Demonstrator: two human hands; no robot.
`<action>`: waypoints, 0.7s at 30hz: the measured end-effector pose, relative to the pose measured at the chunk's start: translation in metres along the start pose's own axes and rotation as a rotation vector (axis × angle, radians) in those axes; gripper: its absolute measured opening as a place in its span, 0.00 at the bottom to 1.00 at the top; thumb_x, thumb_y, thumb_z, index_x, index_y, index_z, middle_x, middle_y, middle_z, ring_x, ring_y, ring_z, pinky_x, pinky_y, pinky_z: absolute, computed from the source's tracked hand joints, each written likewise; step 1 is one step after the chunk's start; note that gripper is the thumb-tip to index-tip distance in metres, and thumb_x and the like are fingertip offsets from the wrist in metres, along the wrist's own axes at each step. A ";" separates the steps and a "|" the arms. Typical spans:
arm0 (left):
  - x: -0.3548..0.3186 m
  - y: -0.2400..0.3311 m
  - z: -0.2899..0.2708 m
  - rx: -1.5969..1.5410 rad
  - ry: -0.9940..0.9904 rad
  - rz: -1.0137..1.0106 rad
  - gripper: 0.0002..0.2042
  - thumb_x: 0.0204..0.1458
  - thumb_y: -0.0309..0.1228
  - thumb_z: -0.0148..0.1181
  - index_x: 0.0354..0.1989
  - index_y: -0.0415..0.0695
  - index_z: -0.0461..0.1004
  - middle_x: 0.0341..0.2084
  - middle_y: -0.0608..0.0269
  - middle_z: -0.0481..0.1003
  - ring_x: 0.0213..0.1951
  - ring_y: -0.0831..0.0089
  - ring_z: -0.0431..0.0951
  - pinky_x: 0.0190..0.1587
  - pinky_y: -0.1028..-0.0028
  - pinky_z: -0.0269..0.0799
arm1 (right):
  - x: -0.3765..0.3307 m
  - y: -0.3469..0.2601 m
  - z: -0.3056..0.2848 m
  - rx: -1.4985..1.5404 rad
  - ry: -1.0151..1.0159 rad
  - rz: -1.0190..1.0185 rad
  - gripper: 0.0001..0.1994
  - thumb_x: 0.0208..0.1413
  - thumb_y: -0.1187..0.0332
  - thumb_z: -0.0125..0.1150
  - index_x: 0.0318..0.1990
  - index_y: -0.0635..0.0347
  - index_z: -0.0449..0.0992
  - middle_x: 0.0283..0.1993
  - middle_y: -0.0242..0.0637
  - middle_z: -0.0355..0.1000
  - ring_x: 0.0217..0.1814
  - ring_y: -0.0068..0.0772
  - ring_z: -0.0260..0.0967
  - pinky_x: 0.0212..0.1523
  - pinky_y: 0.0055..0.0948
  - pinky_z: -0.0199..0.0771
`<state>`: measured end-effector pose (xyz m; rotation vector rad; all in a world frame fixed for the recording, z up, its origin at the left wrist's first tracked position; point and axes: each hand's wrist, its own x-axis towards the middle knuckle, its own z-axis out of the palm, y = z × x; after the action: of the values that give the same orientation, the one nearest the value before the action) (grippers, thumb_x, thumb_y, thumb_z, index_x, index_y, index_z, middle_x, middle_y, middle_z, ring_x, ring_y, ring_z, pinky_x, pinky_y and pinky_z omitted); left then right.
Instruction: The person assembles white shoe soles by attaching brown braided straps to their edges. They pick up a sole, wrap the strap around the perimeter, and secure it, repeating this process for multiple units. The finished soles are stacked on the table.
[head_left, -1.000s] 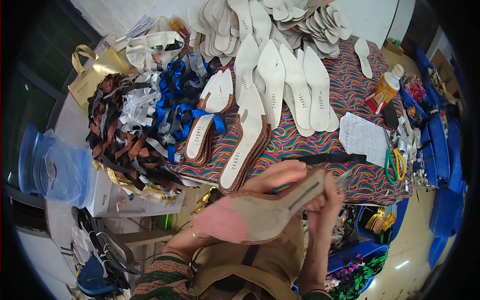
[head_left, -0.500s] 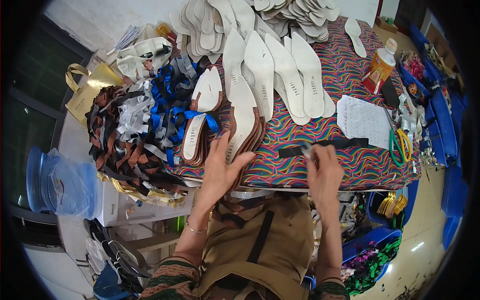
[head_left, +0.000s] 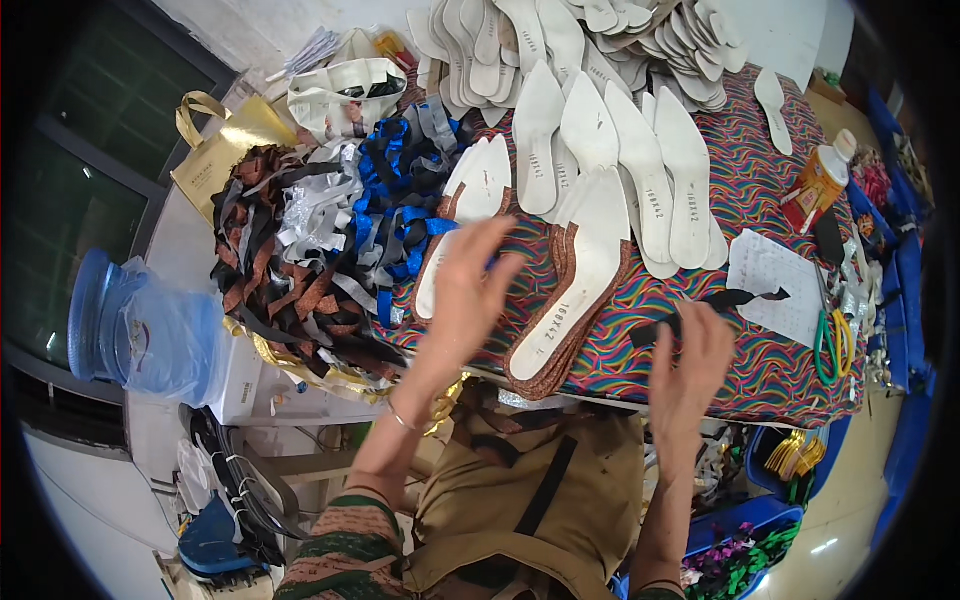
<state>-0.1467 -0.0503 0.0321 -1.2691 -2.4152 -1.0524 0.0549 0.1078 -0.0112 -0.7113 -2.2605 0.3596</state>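
My left hand (head_left: 468,295) hovers over or rests on the left stack of white shoe insoles (head_left: 482,180), its fingers spread; the palm hides part of that stack, and contact is unclear. To its right, a stack of insoles with glittery brown edging (head_left: 572,300) lies slanted near the table's front edge. My right hand (head_left: 697,350) is at a black strip (head_left: 735,298), thumb and fingers apart. One end of the strip shows left of the thumb, while the other curls up beyond the fingers. Whether the fingertips touch it is hard to see.
Plain white insoles (head_left: 685,180) fan out behind, with bigger heaps at the back. Blue, silver, brown and black strips (head_left: 310,240) pile up at left. A paper sheet (head_left: 775,280), scissors (head_left: 832,345) and a bottle (head_left: 820,185) lie or stand at right.
My left hand has left the middle insole stack for the left one. My right hand's pinch has opened, and the black strip has shifted and curled. The whole view has shifted too.
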 end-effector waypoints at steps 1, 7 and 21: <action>0.010 -0.015 -0.004 0.167 0.078 0.072 0.20 0.45 0.25 0.66 0.49 0.37 0.74 0.46 0.48 0.73 0.48 0.51 0.72 0.52 0.63 0.68 | -0.003 -0.008 0.005 0.146 -0.005 -0.009 0.18 0.50 0.74 0.63 0.50 0.63 0.71 0.50 0.46 0.67 0.53 0.51 0.63 0.53 0.43 0.63; 0.027 -0.088 -0.014 0.146 -0.030 -0.036 0.09 0.42 0.23 0.67 0.34 0.38 0.79 0.33 0.54 0.76 0.38 0.60 0.75 0.45 0.71 0.70 | -0.014 -0.052 0.045 0.519 -0.079 0.019 0.19 0.49 0.75 0.64 0.51 0.63 0.71 0.47 0.49 0.66 0.47 0.50 0.66 0.45 0.41 0.69; -0.005 -0.044 -0.059 0.233 -0.128 -0.406 0.30 0.46 0.36 0.70 0.57 0.44 0.67 0.42 0.48 0.70 0.36 0.54 0.76 0.38 0.64 0.73 | -0.017 -0.044 0.057 0.695 -0.101 0.170 0.28 0.49 0.72 0.65 0.58 0.67 0.63 0.47 0.51 0.66 0.47 0.52 0.67 0.44 0.42 0.70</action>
<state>-0.1858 -0.1102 0.0504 -0.8125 -2.8709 -0.7618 0.0069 0.0601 -0.0411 -0.5142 -1.9649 1.2086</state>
